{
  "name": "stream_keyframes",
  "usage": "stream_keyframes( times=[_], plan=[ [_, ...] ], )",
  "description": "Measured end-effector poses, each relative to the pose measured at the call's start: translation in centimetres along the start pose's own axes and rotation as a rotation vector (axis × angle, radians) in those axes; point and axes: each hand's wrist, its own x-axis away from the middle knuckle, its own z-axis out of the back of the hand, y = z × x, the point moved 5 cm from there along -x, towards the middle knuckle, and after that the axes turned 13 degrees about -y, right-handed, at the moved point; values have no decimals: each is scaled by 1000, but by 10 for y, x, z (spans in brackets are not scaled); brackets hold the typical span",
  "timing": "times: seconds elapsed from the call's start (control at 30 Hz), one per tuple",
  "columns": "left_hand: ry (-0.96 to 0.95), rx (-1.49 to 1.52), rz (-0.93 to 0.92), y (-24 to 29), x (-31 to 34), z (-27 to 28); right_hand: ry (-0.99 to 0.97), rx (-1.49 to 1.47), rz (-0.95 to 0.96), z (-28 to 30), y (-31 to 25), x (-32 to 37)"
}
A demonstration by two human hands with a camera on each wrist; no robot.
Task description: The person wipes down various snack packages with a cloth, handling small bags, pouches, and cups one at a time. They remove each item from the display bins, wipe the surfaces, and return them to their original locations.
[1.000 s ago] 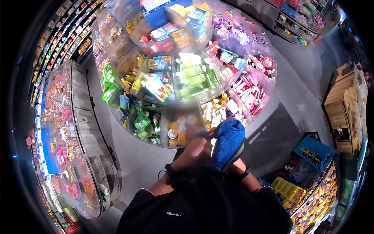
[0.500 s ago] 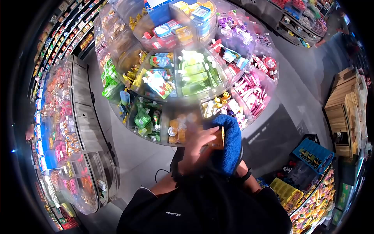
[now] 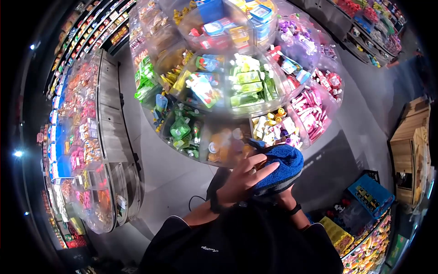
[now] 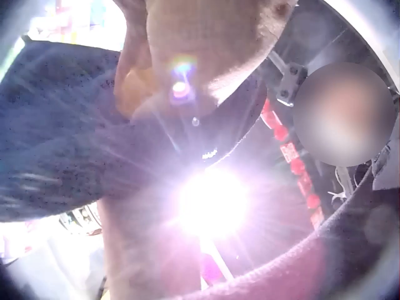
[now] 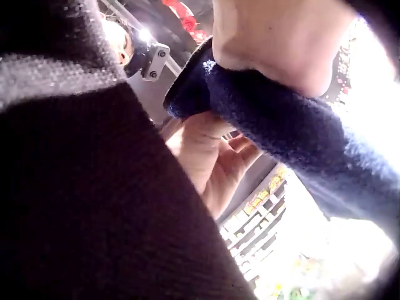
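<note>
A blue fleecy cloth piece [image 3: 282,165] with a dark grey edge is bunched between my hands, close to the front rim of a tiered round bin display. My left hand [image 3: 244,178] pinches its near left side, fingers bent over the top; the thumb lies on the fabric in the left wrist view. Only part of my right hand [image 3: 286,197] shows under the cloth, gripping it from below and the right. The right wrist view has the cloth [image 5: 275,112] running between both hands, a small white emblem near its edge.
Clear bins hold green pouches [image 3: 248,84], pink sticks [image 3: 311,114], green packs [image 3: 181,130] and blurred orange cups [image 3: 221,146]. A candy counter [image 3: 86,150] stands left. At right are a blue crate [image 3: 372,194], a yellow tray [image 3: 336,233] and a wooden cabinet [image 3: 406,155].
My left hand came off the cloth's side, spread beside an orange item showing at its opening, then closed onto the cloth. The orange item is now hidden. The head view has turned left.
</note>
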Motion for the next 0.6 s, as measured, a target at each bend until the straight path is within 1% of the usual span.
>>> stream_keyframes(
  times=[0.03,0.1,0.13,0.17,0.2,0.27,0.33,0.37,0.47,0.5,0.6],
  plan=[
    [2,-2,24,-1,0,1,-34,-64,43,-5,-3,1],
    [6,-3,71,-2,1,3,-10,-131,12,-3,2,-2],
    [49,30,87,-4,3,3,3,-163,-2,-1,6,-4],
    [91,63,102,-6,7,1,-11,-322,18,0,12,-6],
    [133,97,117,-9,11,-1,-40,-187,28,-1,14,-7],
    [225,74,122,-11,17,0,-94,87,51,-7,12,-11],
    [312,68,149,-11,24,1,-212,245,90,-24,-6,-15],
    [320,284,210,-18,33,-5,-256,272,82,-28,-8,-14],
    [215,337,245,-28,42,-6,-336,284,27,-34,-6,-9],
    [162,466,388,-31,45,-8,-346,291,13,-34,-5,-8],
    [165,1198,517,-32,52,-6,-347,339,16,-36,-1,-7]
  ],
)
